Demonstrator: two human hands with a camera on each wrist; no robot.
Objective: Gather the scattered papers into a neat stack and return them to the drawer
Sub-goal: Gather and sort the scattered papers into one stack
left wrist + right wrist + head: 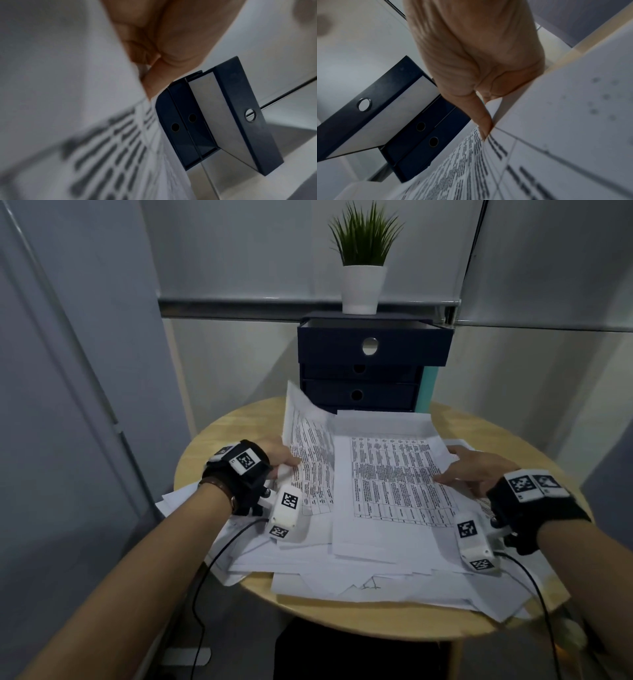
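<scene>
The printed papers (394,484) lie in a loose, fanned heap over most of the round wooden table (342,619), long sides running from the near edge toward the far edge. Both hands flank the top sheets. The left hand (279,455) pinches a table-printed sheet (310,453) that curls up off the heap. The right hand (476,465) grips the right edge of the flat top sheet (394,474), thumb on top. Thin, limp paper. Straight beyond, at the far edge, the dark blue drawer unit (363,392) has its top drawer (371,344) pulled out; I judge both hands equally near it.
</scene>
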